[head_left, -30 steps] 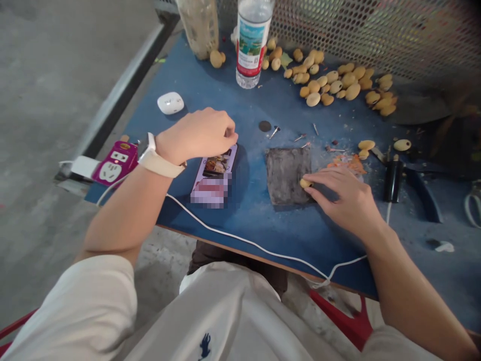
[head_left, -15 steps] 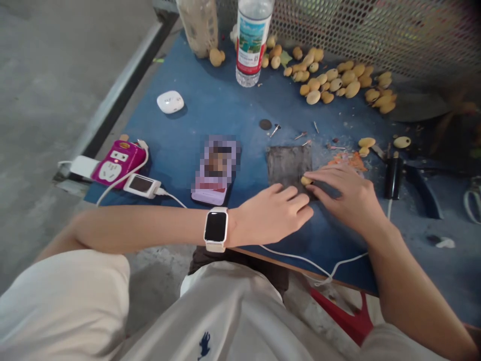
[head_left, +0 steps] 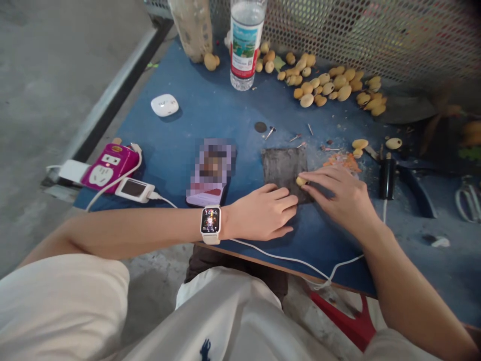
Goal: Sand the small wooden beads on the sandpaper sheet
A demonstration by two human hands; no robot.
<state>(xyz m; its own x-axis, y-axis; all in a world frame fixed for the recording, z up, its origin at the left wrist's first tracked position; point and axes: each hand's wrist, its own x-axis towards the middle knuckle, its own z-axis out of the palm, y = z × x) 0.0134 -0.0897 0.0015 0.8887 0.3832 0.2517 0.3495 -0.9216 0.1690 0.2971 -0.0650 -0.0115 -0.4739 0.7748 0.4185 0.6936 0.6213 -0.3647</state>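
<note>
The right hand [head_left: 340,198] lay palm down on the blue bench [head_left: 169,150], its fingers bent over a small yellow seed [head_left: 300,181] and pressing it onto a dark abrasive sheet [head_left: 281,173]. The hand hid most of the seed, and its thumb was out of sight. The left hand [head_left: 261,213] lay just beside the sheet, its fingers loosely curled and empty, with a smartwatch [head_left: 210,220] on the wrist. A phone [head_left: 210,173] was pixelated past reading. A water bottle [head_left: 244,50] was cut off by the top edge, near a heap of yellow seeds [head_left: 323,85].
</note>
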